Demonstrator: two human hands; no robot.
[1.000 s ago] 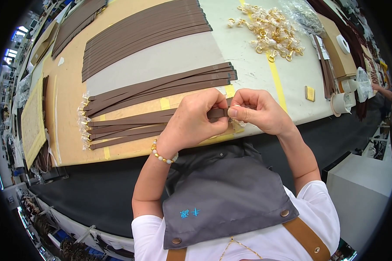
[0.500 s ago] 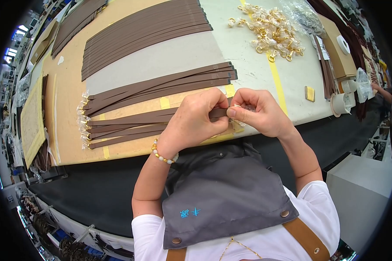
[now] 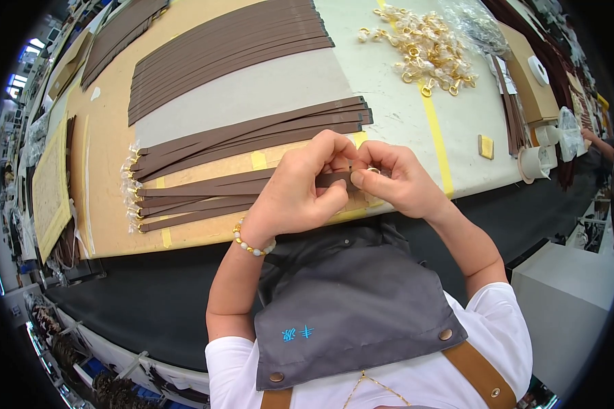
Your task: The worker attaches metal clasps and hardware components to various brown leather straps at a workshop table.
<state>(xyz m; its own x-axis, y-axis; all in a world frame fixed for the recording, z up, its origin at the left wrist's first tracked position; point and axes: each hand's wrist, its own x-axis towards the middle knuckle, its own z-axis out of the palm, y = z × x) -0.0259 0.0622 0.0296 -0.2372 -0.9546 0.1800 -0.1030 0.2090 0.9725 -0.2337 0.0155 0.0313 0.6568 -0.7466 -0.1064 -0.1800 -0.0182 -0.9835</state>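
Over the near edge of the table, both my hands work at the end of a brown strap (image 3: 332,180). My left hand (image 3: 299,187) is closed round the strap, its thumb and fingers bent. Thumb and fingers of my right hand (image 3: 404,183) pinch the strap's end. A small gold ring (image 3: 374,170) shows at the right fingers; whether it belongs to a clasp or is worn on a finger I cannot tell. To the left lie several brown straps (image 3: 205,192) with plastic-wrapped gold clasps (image 3: 131,184) at their left ends.
Farther back lies a wide row of brown straps (image 3: 232,51). A heap of plastic-wrapped gold clasps (image 3: 423,51) sits at the back right, near clear plastic bags (image 3: 474,27). A small yellow block (image 3: 485,146), tape rolls (image 3: 535,162) and a cardboard box (image 3: 529,75) are at the right.
My left hand has shifted slightly left and its fingers have risen a little. The right thumb has moved a little left along the strap's end. Clear plastic beside the right fingers no longer shows.
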